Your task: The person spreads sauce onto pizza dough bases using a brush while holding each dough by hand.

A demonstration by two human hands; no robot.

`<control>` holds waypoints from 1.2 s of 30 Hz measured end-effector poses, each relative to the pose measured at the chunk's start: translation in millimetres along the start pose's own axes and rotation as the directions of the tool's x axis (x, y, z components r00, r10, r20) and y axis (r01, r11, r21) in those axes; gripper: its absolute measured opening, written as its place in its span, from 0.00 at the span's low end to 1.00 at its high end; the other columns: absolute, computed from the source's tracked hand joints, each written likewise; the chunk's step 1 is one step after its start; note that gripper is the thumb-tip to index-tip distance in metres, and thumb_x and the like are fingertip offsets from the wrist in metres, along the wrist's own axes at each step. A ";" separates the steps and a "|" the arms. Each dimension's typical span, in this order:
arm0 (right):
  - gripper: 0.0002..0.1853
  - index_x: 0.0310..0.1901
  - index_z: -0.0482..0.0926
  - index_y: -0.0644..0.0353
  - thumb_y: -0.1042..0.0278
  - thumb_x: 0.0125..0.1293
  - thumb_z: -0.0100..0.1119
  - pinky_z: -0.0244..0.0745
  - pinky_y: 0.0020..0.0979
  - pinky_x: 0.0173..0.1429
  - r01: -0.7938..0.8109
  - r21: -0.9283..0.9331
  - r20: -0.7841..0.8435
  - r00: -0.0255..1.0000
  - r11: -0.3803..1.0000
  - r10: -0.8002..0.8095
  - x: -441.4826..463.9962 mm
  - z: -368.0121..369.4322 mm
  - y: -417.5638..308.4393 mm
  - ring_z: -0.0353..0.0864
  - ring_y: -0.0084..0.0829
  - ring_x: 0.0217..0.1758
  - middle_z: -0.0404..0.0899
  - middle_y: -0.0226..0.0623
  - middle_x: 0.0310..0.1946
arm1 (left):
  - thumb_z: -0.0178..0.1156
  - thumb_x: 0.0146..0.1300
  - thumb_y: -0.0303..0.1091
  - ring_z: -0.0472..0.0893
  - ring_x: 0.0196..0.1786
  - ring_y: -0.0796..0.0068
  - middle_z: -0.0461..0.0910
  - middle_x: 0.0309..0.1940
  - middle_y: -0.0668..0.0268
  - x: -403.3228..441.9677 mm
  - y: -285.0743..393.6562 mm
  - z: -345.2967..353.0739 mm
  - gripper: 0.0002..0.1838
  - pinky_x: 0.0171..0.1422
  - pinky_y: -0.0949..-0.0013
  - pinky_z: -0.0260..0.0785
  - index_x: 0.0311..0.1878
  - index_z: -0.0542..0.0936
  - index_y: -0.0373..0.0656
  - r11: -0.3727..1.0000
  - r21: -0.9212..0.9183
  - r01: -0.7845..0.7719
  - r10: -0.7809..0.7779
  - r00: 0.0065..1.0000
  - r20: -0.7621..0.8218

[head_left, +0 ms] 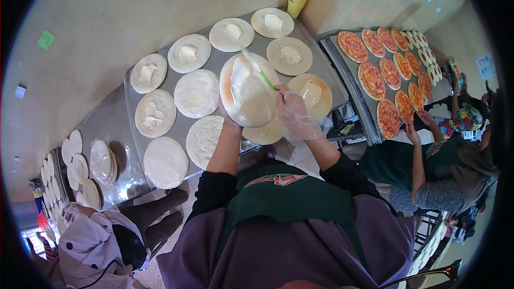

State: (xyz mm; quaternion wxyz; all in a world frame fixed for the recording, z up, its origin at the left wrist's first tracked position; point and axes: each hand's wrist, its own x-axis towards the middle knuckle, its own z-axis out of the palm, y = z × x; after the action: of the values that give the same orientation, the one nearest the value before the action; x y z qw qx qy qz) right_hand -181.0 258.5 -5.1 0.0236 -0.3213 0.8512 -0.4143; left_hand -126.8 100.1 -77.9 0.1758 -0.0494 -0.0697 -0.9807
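Note:
My left hand (231, 121) holds up a round pizza base (249, 109) from its near left edge; the fingers under it are hidden. White cream covers much of that base, leaving a bare brownish strip at the left. In a clear plastic glove, my right hand (295, 113) grips a spatula with a green handle (267, 81), its pale blade blurred over the base's far side. Around them on the metal table (211, 63) lie several more bases, among them one with a white dollop (233, 32), one spread with white (196, 93) and a plain dimpled one (205, 140).
A yellow cup (297, 1) stands at the table's back corner. To the right, another table holds red-topped pizzas (371, 81), where a co-worker's hands (415, 128) reach in. On the left, a person in a light top (101, 243) is near bagged bases (101, 160).

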 end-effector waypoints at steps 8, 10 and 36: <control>0.07 0.43 0.73 0.61 0.72 0.67 0.47 0.67 0.38 0.29 0.346 0.053 0.206 0.914 0.937 -0.349 -13.1 -17.2 -42.8 0.75 0.45 0.23 0.72 0.48 0.21 | 0.40 0.68 0.53 0.74 0.58 0.54 0.70 0.60 0.57 0.0 -3.5 -47.3 0.30 0.61 0.54 0.68 0.65 0.64 0.42 1.000 0.010 0.021 -0.020 0.996 -0.087; 0.08 0.44 0.73 0.62 0.72 0.67 0.46 0.68 0.37 0.30 0.269 0.089 0.157 0.947 0.959 -0.280 -16.9 -20.7 -41.1 0.75 0.45 0.24 0.72 0.48 0.22 | 0.40 0.68 0.53 0.73 0.58 0.54 0.69 0.61 0.57 0.8 -0.7 -63.2 0.30 0.62 0.53 0.68 0.65 0.64 0.42 0.988 -0.151 0.010 0.027 0.971 0.237; 0.10 0.47 0.73 0.64 0.75 0.65 0.49 0.72 0.38 0.35 0.147 0.151 0.096 0.982 0.978 -0.162 -39.8 -19.6 -33.1 0.78 0.48 0.31 0.76 0.51 0.30 | 0.42 0.66 0.55 0.73 0.58 0.57 0.71 0.58 0.58 -5.2 -6.4 -21.5 0.31 0.62 0.51 0.66 0.65 0.64 0.45 0.969 0.195 -0.149 0.190 0.959 -0.212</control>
State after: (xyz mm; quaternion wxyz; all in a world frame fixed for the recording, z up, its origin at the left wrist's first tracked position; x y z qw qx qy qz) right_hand -138.0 279.6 22.6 0.0600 -0.4059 0.7891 -0.4572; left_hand -125.8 104.4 -100.4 0.2701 0.0739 -0.1311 -0.9510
